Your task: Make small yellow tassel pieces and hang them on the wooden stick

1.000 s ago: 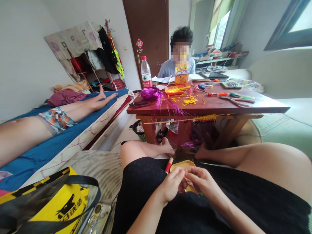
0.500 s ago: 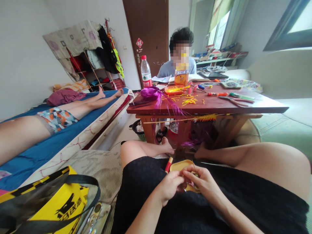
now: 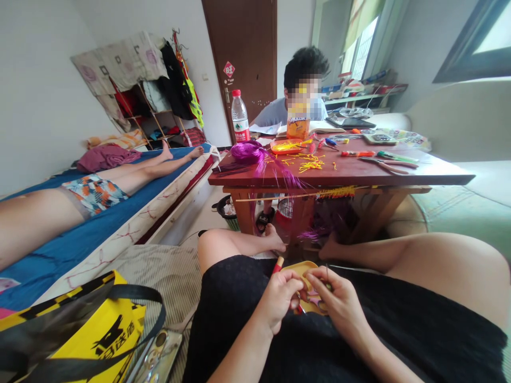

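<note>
Over a shallow yellow tray [image 3: 304,267] on my lap, both hands work close together. My left hand [image 3: 282,299] is closed, its fingertips pinched on something I cannot make out; a small red bit [image 3: 300,308] shows beneath it. My right hand [image 3: 337,295] is also closed, with a thin dark wire-like piece [image 3: 327,270] poking up from its fingers and a small greenish bit by the fingertips. In the tray lies a pinkish item [image 3: 317,301], partly covered by the hands. A red-wrapped stick [image 3: 278,264] with a pale end rests beside the tray's left edge.
On the reddish table [image 3: 359,173] ahead are purple strands [image 3: 249,152], yellow stems [image 3: 311,165], pliers [image 3: 383,166], a water bottle [image 3: 239,117] and an orange drink container [image 3: 298,127]. A person [image 3: 305,80] sits behind it. A yellow bag [image 3: 107,330] stands at left.
My hands have drawn slightly apart, uncovering more of the pinkish item in the tray. The dark wire-like piece now sticks up from my right fingers. The person opposite has shifted right.
</note>
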The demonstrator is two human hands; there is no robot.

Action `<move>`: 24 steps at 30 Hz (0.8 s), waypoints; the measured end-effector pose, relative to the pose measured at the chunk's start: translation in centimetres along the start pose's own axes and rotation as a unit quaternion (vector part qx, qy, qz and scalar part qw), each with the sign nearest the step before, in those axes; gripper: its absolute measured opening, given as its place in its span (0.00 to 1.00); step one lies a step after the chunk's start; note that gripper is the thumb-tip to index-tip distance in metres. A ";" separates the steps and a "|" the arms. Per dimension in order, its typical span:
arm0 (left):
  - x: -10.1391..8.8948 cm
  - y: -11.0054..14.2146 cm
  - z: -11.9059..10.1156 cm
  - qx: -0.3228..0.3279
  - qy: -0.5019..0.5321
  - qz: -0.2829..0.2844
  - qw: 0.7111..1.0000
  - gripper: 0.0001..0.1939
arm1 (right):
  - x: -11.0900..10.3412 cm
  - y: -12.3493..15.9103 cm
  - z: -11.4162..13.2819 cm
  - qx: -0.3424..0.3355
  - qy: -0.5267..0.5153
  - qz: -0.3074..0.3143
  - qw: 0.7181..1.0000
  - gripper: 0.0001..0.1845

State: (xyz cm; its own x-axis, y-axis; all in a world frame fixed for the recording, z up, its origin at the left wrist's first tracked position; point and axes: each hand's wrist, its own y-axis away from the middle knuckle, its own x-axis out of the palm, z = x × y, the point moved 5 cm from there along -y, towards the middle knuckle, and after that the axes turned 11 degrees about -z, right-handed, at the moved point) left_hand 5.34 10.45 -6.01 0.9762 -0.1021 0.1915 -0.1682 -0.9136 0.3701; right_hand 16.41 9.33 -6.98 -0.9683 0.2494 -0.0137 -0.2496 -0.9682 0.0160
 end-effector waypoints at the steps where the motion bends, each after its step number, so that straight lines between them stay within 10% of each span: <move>1: 0.0 0.0 -0.1 0.004 -0.007 -0.002 1.000 0.05 | -0.1 0.0 0.0 0.001 0.001 -0.011 1.000 0.19; 14: -1.4 -0.2 -0.4 0.083 -0.078 -0.079 0.990 0.08 | -1.2 1.9 2.0 -0.167 0.289 0.043 0.942 0.16; 24: -1.6 -0.1 -1.0 0.161 -0.191 -0.103 0.963 0.06 | -0.5 1.8 1.8 -0.154 0.380 0.069 0.909 0.20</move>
State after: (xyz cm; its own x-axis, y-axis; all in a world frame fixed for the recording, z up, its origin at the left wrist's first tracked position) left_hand 3.66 11.12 -5.43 0.9738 0.0135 -0.2271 0.0260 -0.9983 0.0523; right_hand 16.44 7.45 -5.18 -0.6742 0.1535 -0.7224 0.0010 -0.9780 -0.2087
